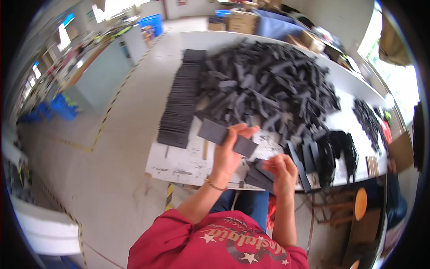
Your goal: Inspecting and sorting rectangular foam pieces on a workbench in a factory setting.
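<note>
My left hand point(229, 154) is closed around a flat, dark grey rectangular strip point(211, 131), thumb across its middle, above the front of the white table. To its right, my right hand point(284, 172) has its fingers pinched together, at the edge of a few loose dark strips point(258, 178) by the table's front edge. Whether one of those is between its fingertips I cannot tell. Left of my hands, a long, neat row of stacked dark strips point(177, 103) runs toward the far side. A large heap of loose dark strips point(268, 78) spreads beyond my hands.
Black bundled pieces point(329, 154) lie at the table's right front, with a smaller dark heap point(367, 123) farther right. An orange-topped stool point(360, 204) stands below the right edge. Cardboard boxes point(242, 21) sit behind the table. Yellow-black tape point(105, 112) marks the floor at left.
</note>
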A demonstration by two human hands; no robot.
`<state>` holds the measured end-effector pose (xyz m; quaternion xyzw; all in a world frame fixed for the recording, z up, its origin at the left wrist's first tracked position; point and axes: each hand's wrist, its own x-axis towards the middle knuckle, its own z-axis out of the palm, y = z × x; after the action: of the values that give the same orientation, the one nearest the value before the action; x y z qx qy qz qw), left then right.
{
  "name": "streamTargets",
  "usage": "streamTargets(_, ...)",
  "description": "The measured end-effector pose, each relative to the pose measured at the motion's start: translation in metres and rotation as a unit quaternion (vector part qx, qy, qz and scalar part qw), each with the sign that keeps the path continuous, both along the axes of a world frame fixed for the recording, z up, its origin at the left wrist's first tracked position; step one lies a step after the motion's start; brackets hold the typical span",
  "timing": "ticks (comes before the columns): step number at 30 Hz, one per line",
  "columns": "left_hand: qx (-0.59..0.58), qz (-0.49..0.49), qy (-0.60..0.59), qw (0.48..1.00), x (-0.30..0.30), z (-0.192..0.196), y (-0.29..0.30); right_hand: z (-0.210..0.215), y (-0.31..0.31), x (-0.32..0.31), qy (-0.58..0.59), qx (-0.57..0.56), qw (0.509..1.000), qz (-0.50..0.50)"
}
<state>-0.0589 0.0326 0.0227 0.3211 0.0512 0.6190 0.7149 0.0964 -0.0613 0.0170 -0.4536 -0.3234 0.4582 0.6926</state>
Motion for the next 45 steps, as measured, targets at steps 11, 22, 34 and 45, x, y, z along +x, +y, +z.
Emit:
streamTargets(11, -0.041, -0.034, 0.015, 0.998, 0.027, 0.001, -0.016, 0.008, 0.001, -0.02, -0.065, -0.01, 0.996, 0.056)
streamTargets(22, -0.067, -0.065, 0.011, 0.996, 0.039, -0.017, -0.013, 0.016, -0.003, -0.006, -0.371, -0.037, 0.928, -0.006)
streamTargets(34, -0.062, -0.041, -0.03, 0.997, 0.026, -0.009, 0.0, 0.005, 0.003, -0.016, -0.072, -0.016, 0.995, 0.074)
streamTargets(45, -0.001, 0.029, 0.027, 0.999, 0.03, -0.003, -0.003, -0.019, 0.009, -0.028, -0.179, 0.005, 0.982, -0.058)
